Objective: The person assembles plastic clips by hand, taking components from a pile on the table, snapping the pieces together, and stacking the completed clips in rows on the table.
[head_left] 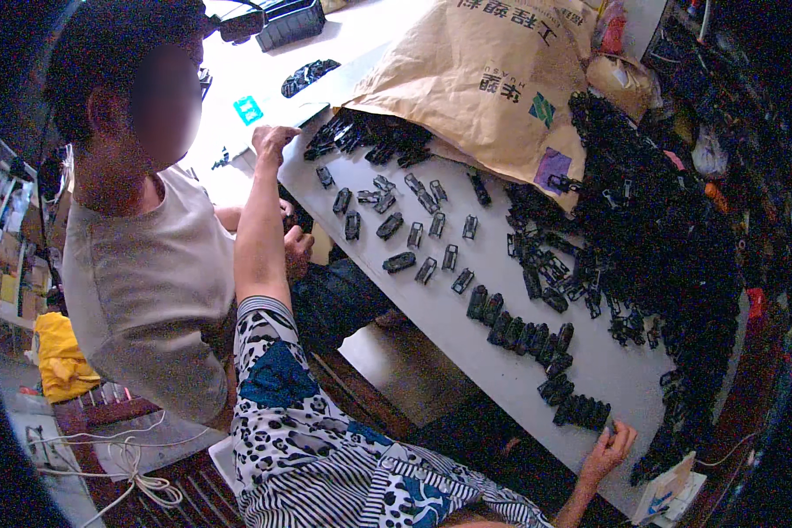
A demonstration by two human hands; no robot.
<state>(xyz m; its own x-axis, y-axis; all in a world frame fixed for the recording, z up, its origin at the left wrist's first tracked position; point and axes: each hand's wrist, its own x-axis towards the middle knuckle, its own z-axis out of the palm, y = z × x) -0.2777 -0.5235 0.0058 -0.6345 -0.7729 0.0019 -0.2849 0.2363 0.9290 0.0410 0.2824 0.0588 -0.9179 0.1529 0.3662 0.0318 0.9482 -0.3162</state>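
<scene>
My left arm reaches far out past the co-worker, and my left hand [275, 139] is over the table's far left corner. Its fingers are drawn together; anything in them is hidden. My right hand [611, 447] is at the near table edge, fingers bent and pressed together beside a tight row of black plastic parts [583, 411]. A small dark piece seems to be at its fingertips, too small to name. From there, more black parts [524, 336] run up the table in a staggered line. Separate frame-like black parts [415, 234] lie spread across the grey-white tabletop [493, 409].
A large brown sack [475, 84] lies at the back, with black parts by its mouth. A big heap of black parts [651, 238] covers the right side. On the left sits a co-worker [141, 264], hands [297, 248] near the table edge. Looped white cable [136, 471] lies lower left.
</scene>
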